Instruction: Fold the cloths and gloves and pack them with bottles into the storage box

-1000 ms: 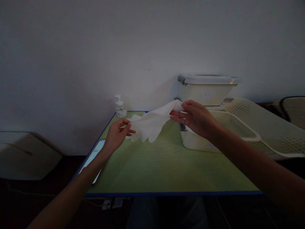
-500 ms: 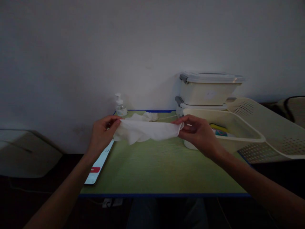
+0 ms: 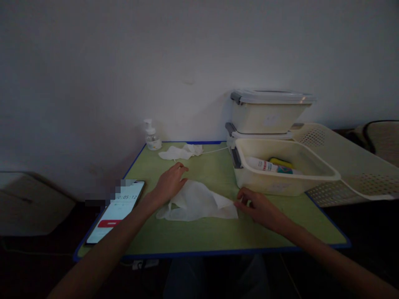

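Note:
A thin white tissue [image 3: 199, 201] lies loosely spread and rumpled on the green tabletop [image 3: 212, 238]. At its right corner my right hand [image 3: 260, 209] is closed, thumb and fingers pinching the edge. My left hand [image 3: 171, 181] is over the tissue's upper left side, thumb and fingers apart, with the thumb at the tissue's edge. Behind, a second crumpled white tissue [image 3: 179, 152] rests close to the table's far edge. Part of the first tissue's left side is hidden under my left hand.
A pump bottle [image 3: 153, 139] stands at the back left. To the left lies a phone [image 3: 124, 211] with a lit timer. On the right are an open cream bin [image 3: 286, 185] holding a white tube [image 3: 262, 165] and a yellow item, stacked lidded boxes [image 3: 269, 116] and a perforated basket [image 3: 349, 162].
The tissue, stretched in the air between both hands, has come down onto the table. My left hand has moved right and let go of its corner; my right hand has lowered.

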`<state>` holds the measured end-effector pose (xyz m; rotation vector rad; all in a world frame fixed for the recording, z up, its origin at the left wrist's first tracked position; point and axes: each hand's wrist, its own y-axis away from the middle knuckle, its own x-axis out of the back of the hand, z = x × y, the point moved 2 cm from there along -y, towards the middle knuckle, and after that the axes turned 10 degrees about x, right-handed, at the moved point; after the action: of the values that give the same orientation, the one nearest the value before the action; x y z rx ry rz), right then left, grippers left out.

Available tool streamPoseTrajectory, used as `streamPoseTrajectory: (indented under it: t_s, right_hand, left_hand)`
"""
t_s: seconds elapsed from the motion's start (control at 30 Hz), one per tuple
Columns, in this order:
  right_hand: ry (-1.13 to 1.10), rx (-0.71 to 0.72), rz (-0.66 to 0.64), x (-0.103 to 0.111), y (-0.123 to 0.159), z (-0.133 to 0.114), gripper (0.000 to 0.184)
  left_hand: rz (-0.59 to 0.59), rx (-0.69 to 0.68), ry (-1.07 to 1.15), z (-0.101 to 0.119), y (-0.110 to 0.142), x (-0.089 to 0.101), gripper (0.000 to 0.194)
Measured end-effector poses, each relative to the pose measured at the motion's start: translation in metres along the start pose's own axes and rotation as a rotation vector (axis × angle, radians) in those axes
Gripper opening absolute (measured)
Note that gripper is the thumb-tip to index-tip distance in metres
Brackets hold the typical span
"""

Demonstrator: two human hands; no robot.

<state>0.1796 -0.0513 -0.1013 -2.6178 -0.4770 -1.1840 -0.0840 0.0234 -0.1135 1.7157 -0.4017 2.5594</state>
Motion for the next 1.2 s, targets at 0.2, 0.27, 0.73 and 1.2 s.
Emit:
streamPoseTrajectory:
  t_s: [0.2,0.27,0.73,1.2]
  right_hand:
    - [0.196,0.115,0.019,-0.003,-0.003,-0.003,0.010]
    - [0.261,0.196,0.043,-0.007,-0.003,-0.007,0.008]
    - [0.516,0.118,0.011,-0.029,-0.017,0.002,0.004]
    - [0.661,0.076,-0.016,-0.017,-0.004,0.014,0.023]
  left_hand:
    - [-0.025,0.044,0.019,-0.009,0.022,0.015,0.022]
    - [-0.035,0.048,0.030,-0.014,0.030,0.016,0.022]
    - [-0.256,0.311,-0.248,-0.027,0.086,0.017,0.027]
    - [-0.213,0.261,-0.023,-0.030,0.083,0.008,0.034]
